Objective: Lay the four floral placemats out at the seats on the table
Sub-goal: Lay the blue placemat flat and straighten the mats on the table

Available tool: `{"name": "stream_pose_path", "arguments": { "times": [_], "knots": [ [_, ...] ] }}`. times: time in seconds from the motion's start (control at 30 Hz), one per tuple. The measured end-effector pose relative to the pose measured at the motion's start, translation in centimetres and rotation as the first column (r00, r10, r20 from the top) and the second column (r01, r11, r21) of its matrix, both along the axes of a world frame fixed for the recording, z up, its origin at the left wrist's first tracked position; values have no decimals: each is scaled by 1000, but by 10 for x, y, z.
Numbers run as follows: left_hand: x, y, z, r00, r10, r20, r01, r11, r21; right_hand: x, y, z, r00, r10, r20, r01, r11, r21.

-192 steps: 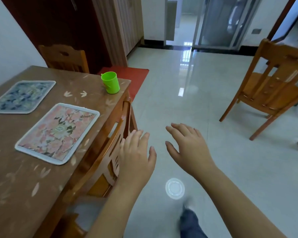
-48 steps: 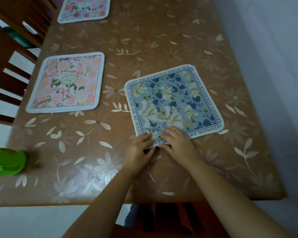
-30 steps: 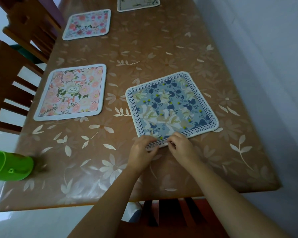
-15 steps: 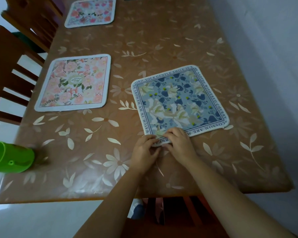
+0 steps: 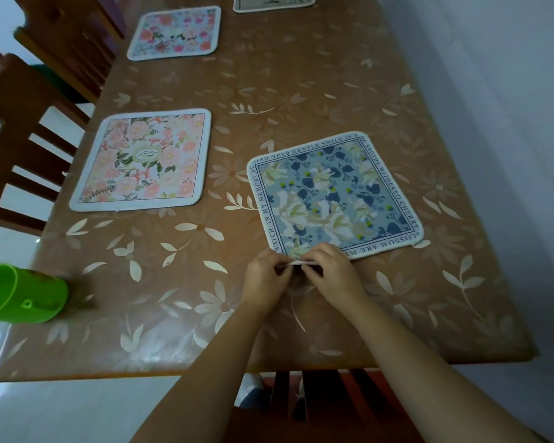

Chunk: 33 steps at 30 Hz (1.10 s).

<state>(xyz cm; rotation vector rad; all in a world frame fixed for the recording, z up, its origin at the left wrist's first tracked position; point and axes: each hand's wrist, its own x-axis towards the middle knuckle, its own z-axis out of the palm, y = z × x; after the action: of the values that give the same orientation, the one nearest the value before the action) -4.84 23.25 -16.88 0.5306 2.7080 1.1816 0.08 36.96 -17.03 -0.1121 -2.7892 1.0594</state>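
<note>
Both hands, my left hand point(image 5: 266, 276) and right hand point(image 5: 331, 271), pinch the blue floral placemat's point(image 5: 333, 196) near corner, lifted slightly off the tabletop point(image 5: 301, 91), at lower centre.

— What covers the table point(image 5: 301, 91)?
— A glossy, smooth plastic sheet printed with pale flowers and leaves; it shines along the near edge.
— And the blue mat point(image 5: 333, 196)?
— It looks like matt cloth, thin and limp where the near corner lifts.
— The cup point(image 5: 23, 294) on the left?
— Smooth green plastic.
— The chairs point(image 5: 23, 148)?
— Dark varnished wood.
</note>
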Motion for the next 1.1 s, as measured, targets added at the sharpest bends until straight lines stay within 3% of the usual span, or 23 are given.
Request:
{"name": "stream_pose_path", "arguments": {
  "times": [0.23,0.4,0.53,0.63,0.83,1.1],
  "knots": [
    [18,15,26,986,-129,-102,135,990,47,19,18,28,998,2,58,4,993,-114],
    [21,31,30,968,-192,-159,204,977,59,45,50,49,996,-83,36,87,984,-157],
    [17,43,28,946,-283,-155,287,958,-2,70,78,57,982,-179,69,187,973,-138],
    [24,59,29,902,-404,-151,396,915,-80,88,92,62,977,-198,81,200,980,-18],
    [47,95,35,870,-458,-182,453,889,-70,93,86,65,983,-176,48,165,970,179],
    [43,90,27,859,-464,-217,456,885,-89,103,93,60,950,-308,50,306,951,41]
  ]
}}
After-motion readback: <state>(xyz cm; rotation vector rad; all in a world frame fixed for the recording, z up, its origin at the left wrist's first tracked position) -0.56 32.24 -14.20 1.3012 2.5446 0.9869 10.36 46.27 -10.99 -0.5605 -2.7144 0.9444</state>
